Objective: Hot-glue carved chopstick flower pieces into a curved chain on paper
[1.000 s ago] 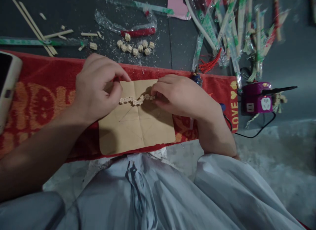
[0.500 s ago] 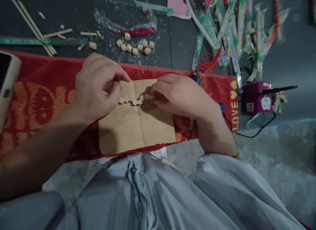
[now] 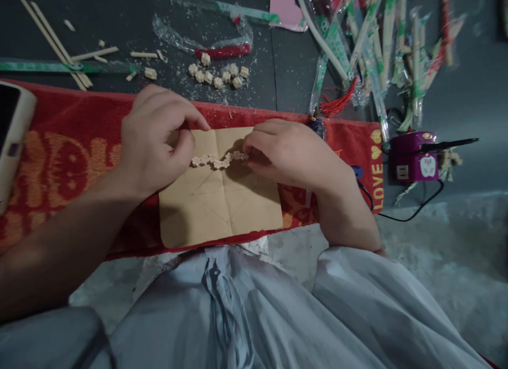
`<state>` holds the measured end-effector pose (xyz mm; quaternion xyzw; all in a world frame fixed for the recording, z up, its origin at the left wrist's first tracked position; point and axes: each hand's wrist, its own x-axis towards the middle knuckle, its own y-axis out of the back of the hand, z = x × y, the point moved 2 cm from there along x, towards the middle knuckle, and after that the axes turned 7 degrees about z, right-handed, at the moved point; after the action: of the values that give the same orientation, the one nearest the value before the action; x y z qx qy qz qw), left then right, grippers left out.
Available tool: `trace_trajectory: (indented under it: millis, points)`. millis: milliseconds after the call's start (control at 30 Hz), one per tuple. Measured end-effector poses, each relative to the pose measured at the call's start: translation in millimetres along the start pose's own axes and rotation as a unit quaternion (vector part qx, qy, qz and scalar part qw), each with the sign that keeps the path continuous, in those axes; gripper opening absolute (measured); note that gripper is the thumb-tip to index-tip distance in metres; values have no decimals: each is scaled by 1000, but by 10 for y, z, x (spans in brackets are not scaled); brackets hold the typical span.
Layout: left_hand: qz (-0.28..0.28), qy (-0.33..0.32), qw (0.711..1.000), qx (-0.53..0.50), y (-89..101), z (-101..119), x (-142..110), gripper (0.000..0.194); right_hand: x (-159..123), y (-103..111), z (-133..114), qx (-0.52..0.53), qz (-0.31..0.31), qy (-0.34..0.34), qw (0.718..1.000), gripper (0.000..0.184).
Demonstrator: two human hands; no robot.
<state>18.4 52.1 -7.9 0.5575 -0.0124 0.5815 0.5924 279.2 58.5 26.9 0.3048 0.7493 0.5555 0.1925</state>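
A creased tan sheet of paper or card (image 3: 206,215) with faint pencil lines lies in front of me. Across its upper part runs a wavy row of small, pale, flower-shaped pieces (image 3: 219,163). My left hand (image 3: 161,136) is by the row's left end, its index finger and thumb apart and nothing visible between them; its other fingers are hidden. At the row's right end, my right hand (image 3: 283,147) has its fingers curled together. Its fingertips touch or nearly touch the last pieces, and what they pinch is hidden.
Under the sheet is a red towel (image 3: 71,110). Loose pale flower-shaped pieces (image 3: 218,82) and thin sticks (image 3: 55,38) lie on the dark table behind. A phone (image 3: 16,136) is at left; wrapped sticks (image 3: 373,36) and a purple power socket (image 3: 415,155) with a cord are at right.
Both hands and the row stay almost where they were. The whole view shifts very slightly.
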Motion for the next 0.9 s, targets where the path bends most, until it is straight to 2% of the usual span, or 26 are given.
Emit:
trace_trajectory:
  millis: [100, 233, 900]
  points:
    - [4, -10, 1000, 5, 2, -6, -4, 40, 2, 0, -3, 11, 9, 0, 1000, 16]
    - [1, -12, 1000, 5, 2, -10, -4, 44, 19, 10, -26, -10, -18, -12, 1000, 17]
    - [3, 1, 1000, 0, 12, 38, 4, 35, 1, -2, 25, 17, 5, 5, 1000, 15]
